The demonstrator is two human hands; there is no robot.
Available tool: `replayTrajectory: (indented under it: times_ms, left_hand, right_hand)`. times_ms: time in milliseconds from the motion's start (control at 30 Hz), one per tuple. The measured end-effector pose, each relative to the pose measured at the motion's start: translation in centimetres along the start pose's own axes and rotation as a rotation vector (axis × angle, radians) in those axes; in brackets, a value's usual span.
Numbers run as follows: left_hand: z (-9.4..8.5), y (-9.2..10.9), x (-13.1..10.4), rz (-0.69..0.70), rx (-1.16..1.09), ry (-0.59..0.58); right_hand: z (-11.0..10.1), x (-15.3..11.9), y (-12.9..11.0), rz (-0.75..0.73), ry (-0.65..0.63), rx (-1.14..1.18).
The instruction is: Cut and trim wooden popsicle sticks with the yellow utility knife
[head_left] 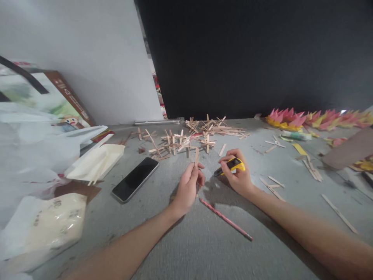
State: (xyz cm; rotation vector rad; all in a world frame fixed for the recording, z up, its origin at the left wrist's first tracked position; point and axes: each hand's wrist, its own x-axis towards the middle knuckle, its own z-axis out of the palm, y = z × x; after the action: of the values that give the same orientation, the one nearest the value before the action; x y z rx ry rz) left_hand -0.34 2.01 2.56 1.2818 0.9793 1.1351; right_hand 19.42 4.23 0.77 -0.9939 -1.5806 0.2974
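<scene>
Pinched in my left hand is a flat wooden craft stick, held upright with its top end showing above the thumb. My right hand is closed around a yellow and black utility knife, its tip pointing left toward the stick but apart from it. Whether the blade is out is too small to tell. Below and between the hands lies a pink patterned pencil. Just beyond them is a pile of crossed craft sticks, several joined into small star-like shapes.
A black phone lies to the left, near a white foam tray with chopsticks and plastic bags. At right are loose stick pieces, a glue stick and pink and yellow paper flowers. A dark panel stands behind.
</scene>
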Motion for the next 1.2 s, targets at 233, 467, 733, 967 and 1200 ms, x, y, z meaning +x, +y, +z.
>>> replayTrajectory:
  times_ms: [233, 467, 733, 967, 1200]
  left_hand:
    - [0.3, 0.0, -0.5, 0.037, 0.017, 0.019]
    - [0.3, -0.6, -0.4, 0.05, 0.088, 0.022]
    - [0.2, -0.9, -0.5, 0.046, 0.163, -0.055]
    - [0.2, -1.3, -0.2, -0.019, 0.085, -0.04]
    - [0.3, -1.3, -0.2, -0.054, 0.049, -0.105]
  right_hand:
    - [-0.4, -0.3, -0.1, 0.108, -0.302, -0.079]
    - [0.4, -1.2, -2.9, 0.282, -0.201, 0.093]
    - [0.8, -2.6, -4.4, 0.026, -0.166, 0.093]
    - [0.5, -2.8, -3.0, 0.088, -0.185, 0.131]
    - [0.6, -2.6, -2.9, 0.136, -0.148, 0.207]
